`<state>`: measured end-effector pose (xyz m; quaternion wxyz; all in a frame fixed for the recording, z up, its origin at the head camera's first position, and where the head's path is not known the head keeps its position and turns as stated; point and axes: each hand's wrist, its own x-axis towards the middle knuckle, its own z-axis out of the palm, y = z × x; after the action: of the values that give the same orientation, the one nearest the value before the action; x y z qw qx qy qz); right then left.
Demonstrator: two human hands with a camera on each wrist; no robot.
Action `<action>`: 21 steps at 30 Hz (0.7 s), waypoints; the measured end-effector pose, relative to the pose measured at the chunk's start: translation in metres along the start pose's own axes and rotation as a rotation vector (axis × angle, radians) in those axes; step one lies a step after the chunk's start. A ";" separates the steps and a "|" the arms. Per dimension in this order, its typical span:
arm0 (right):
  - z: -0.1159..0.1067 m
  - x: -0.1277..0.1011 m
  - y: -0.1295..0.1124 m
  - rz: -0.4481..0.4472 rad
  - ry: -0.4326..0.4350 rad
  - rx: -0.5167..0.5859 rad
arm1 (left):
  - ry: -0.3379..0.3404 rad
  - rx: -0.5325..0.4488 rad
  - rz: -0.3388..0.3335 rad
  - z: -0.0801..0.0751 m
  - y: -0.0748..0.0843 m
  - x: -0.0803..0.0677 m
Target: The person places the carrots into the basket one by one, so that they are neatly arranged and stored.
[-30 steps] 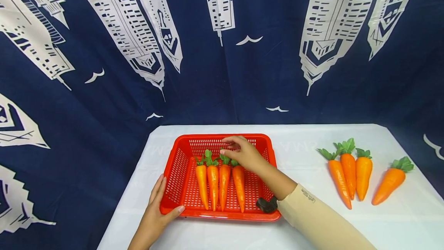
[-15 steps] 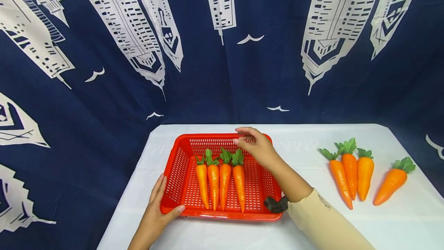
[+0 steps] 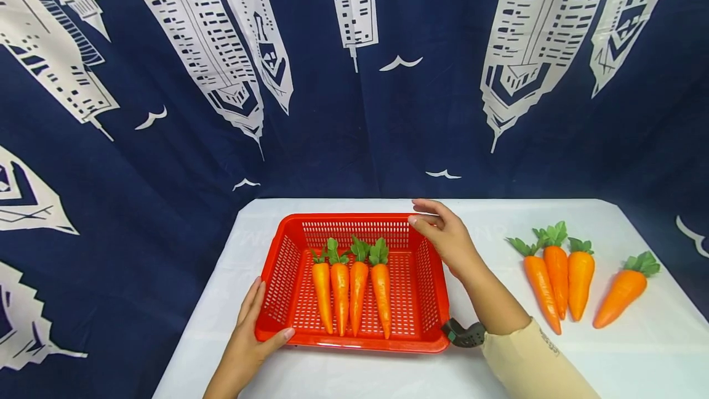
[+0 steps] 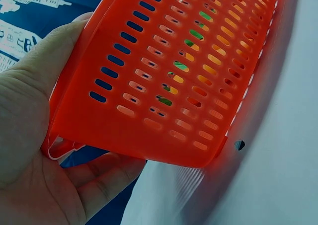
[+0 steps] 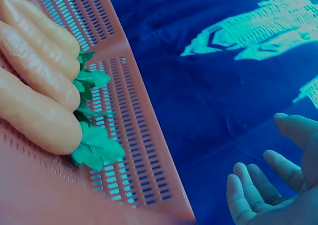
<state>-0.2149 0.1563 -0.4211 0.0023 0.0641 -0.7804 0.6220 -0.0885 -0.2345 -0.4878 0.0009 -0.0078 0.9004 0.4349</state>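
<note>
Two hands are at the red basket (image 3: pixel 288 263), and only one has a grip on it: the left hand (image 3: pixel 249 331) clasps the near left corner, fingers curled up the slotted outer wall and thumb lying along the front rim. The right hand (image 3: pixel 445 236) holds nothing; its fingers are loosely spread and slightly bent, hovering just above the basket's far right corner. Inside the basket four carrots (image 3: pixel 351 285) lie side by side in the left half, green tops toward the far wall, tips toward the person. The basket sits on the white worktop (image 3: pixel 498 350), toward its left side. Well apart to the right, four more carrots (image 3: pixel 576 276) lie on the worktop, three close together and one a little off. Behind hangs a dark blue curtain (image 3: pixel 354 109) printed with white towers.
</note>
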 end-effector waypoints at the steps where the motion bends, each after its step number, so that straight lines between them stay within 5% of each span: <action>1: -0.003 -0.002 0.001 0.000 0.011 0.005 | 0.000 -0.001 0.001 0.000 0.000 0.000; 21: -0.052 -0.040 0.051 0.204 0.248 -0.091 | 0.005 -0.018 0.004 0.001 -0.002 0.000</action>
<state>-0.1849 0.2221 -0.4618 0.0383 -0.0927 -0.8038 0.5864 -0.0882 -0.2347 -0.4903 -0.0023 -0.0071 0.8965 0.4430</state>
